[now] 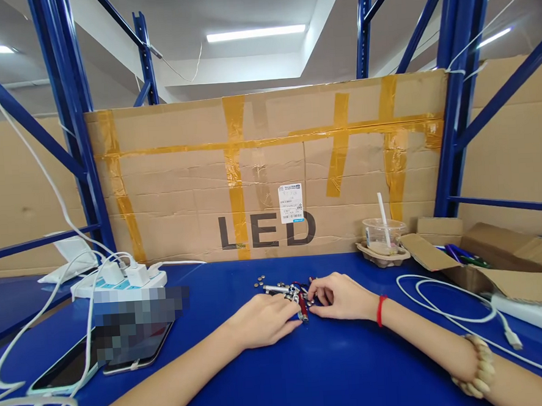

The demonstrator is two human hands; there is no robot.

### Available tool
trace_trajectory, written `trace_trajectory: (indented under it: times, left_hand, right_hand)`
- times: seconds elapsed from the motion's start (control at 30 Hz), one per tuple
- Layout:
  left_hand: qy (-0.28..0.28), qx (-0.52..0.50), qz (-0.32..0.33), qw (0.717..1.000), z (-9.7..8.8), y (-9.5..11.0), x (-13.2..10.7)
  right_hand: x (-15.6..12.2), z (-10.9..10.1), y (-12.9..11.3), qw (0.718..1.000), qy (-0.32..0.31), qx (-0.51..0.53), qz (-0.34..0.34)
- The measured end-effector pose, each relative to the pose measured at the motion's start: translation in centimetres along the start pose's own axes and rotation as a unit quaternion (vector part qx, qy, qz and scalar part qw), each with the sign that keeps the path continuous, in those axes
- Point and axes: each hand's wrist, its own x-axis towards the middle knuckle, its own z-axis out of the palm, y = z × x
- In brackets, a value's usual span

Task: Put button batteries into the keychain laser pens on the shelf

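A small heap of metal parts lies on the blue tabletop between my hands. In it are a slim silver cylinder (pixel 274 289) and a short red cylinder (pixel 303 307) with a silver end. Several small round discs like button cells (pixel 260 282) are scattered at the heap's far left. My left hand (pixel 265 320) rests palm down over the near left of the heap, fingers stretched forward and thumb apart. From the other side my right hand (pixel 338 297) reaches the heap with curled fingers, thumb and index close together; what they grip is too small to make out.
On the left lie two phones (pixel 140 349), a white power strip (pixel 120 286) and white cables. At the right are a plastic cup with straw (pixel 384 236) in a carton holder, an open cardboard box (pixel 500 268) and a coiled white cable (pixel 443 315). Cardboard (pixel 182 190) walls the back.
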Motion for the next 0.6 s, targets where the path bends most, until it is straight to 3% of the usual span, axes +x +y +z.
trace_trajectory:
  times: [0.17,0.37,0.6]
  left_hand:
    - [0.008,0.020,-0.036,0.999,0.0,0.0,0.0]
    - [0.019,0.018,-0.053,0.998,0.2,-0.1,0.1]
    - [0.025,0.005,-0.069,0.997,0.5,-0.1,0.1]
  right_hand:
    - [0.0,0.4,-0.7,0.999,0.036,-0.031,-0.018]
    - [0.1,1.4,-1.8,0.999,0.037,-0.020,0.020]
    - [-0.2,0.8,-1.2,0.996,0.026,-0.035,0.074]
